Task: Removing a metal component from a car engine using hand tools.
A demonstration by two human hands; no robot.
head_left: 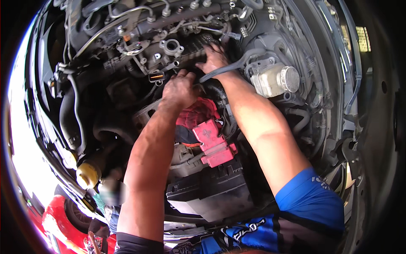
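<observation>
Both of my hands reach deep into a car's engine bay. My left hand (181, 89) is curled beside a metal pipe end (176, 64), its fingertips hidden among dark parts; whatever it grips cannot be made out. Further back, my right hand (215, 61) lies on a dark ribbed part (193, 50), with the thumb spread from the fingers. A grey-black hose (237, 65) crosses over the right wrist. Ahead of the left hand sits a round metal flange (171, 46). Below the hands lies a crumpled red and black cloth (198, 113).
A faded red plastic cover (215, 146) and a black box (211, 190) lie between my forearms. At right stands a whitish fluid reservoir (270, 80). A metal rail (169, 17) with pipes runs along the back. A yellow cap (88, 175) is at lower left, near a red vehicle (61, 216).
</observation>
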